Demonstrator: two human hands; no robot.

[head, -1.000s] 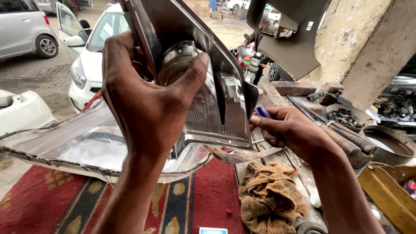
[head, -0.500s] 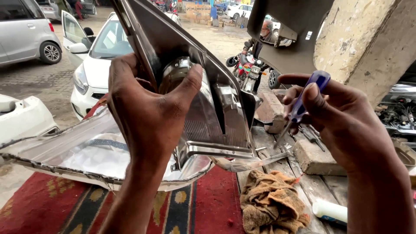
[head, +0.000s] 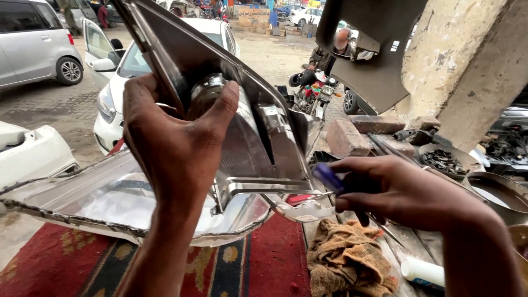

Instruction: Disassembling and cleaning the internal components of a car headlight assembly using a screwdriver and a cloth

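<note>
Two hands are working on a chrome headlight reflector (head: pixel 242 165) held upright over a red rug (head: pixel 264 258): the left hand (head: pixel 176 143) is gripping its round housing, while the right hand (head: pixel 401 192), raised high half a second ago, is bringing its blue-handled screwdriver (head: pixel 330 179) down to the reflector's lower bracket, beside a brown rag (head: pixel 346 258)

A crumpled brown rag (head: pixel 352 256) lay on the bench (head: pixel 410 245) — a red patterned rug (head: pixel 264 264) beside it, a white car (head: pixel 132 60) beyond
</note>
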